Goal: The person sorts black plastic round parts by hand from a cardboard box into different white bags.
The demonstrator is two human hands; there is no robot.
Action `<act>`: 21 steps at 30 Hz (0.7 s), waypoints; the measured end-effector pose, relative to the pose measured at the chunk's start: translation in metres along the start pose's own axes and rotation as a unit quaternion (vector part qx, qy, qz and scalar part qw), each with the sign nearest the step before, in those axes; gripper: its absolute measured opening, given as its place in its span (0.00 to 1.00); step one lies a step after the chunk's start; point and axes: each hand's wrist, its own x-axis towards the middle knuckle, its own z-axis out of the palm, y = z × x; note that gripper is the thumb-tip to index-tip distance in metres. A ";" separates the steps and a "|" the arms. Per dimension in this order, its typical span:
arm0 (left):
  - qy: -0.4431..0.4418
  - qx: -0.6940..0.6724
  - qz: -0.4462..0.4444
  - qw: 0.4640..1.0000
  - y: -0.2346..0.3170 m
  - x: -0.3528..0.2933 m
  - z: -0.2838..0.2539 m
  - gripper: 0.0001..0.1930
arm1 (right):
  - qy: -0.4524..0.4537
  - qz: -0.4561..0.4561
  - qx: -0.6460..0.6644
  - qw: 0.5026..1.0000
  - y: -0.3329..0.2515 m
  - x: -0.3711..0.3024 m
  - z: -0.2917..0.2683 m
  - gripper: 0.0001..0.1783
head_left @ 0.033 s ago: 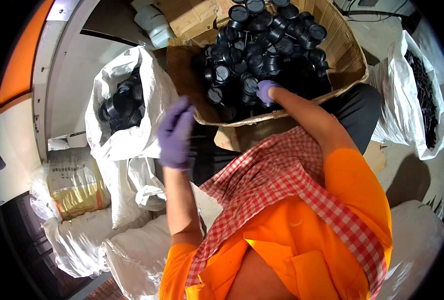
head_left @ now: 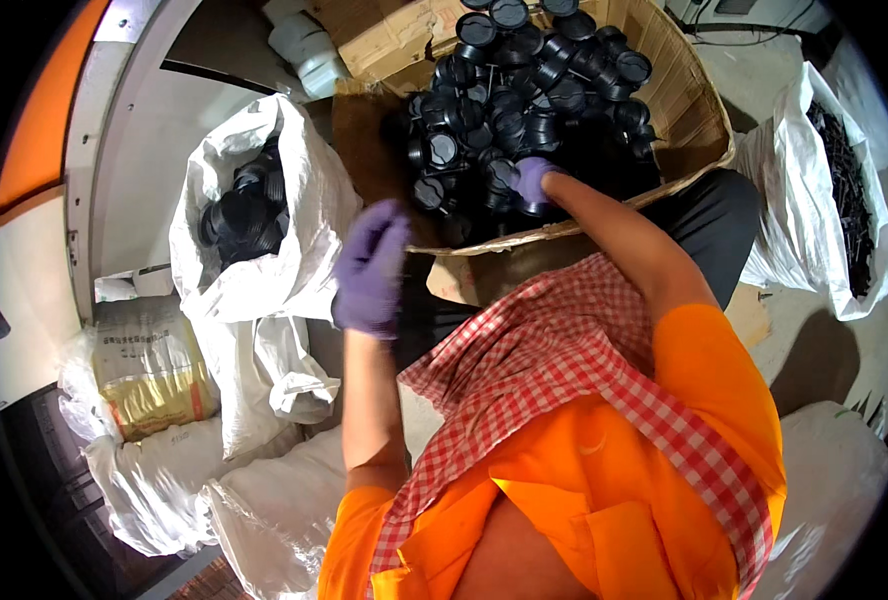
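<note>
My right hand (head_left: 536,180), in a purple glove, reaches into a cardboard box (head_left: 692,120). Its fingers close round a black plastic part with a round disc end (head_left: 502,175) at the near side of the heap; the fingertips are partly hidden. Many similar black round parts (head_left: 509,118), some with thin stems, fill the box. My left hand (head_left: 370,268), also gloved, hangs between the box and a white woven sack (head_left: 314,200). Its fingers are loosely bent and slightly apart, with nothing visible in them. Black ribbed round parts (head_left: 244,212) lie inside that sack.
At the right stands another white sack (head_left: 804,190) holding thin black pieces (head_left: 844,190). Wrapped packages (head_left: 156,375) and full white bags (head_left: 274,510) are stacked at the lower left. My legs (head_left: 719,215) are against the box's near side.
My left hand has moved right, away from the white sack and toward the box. My right hand stays at the black part, shifted only slightly.
</note>
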 end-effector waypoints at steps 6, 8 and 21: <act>-0.110 -0.112 -0.078 0.985 -0.041 0.006 0.056 0.14 | 0.037 -0.150 -0.018 0.988 0.072 -0.006 -0.035 0.12; -0.101 -0.112 -0.062 0.987 -0.045 0.006 0.054 0.14 | 0.016 -0.060 0.047 0.997 0.051 -0.013 -0.028 0.14; -0.069 -0.103 -0.097 0.988 -0.059 -0.027 0.022 0.14 | -0.073 -0.007 -0.233 0.970 0.016 -0.033 -0.042 0.19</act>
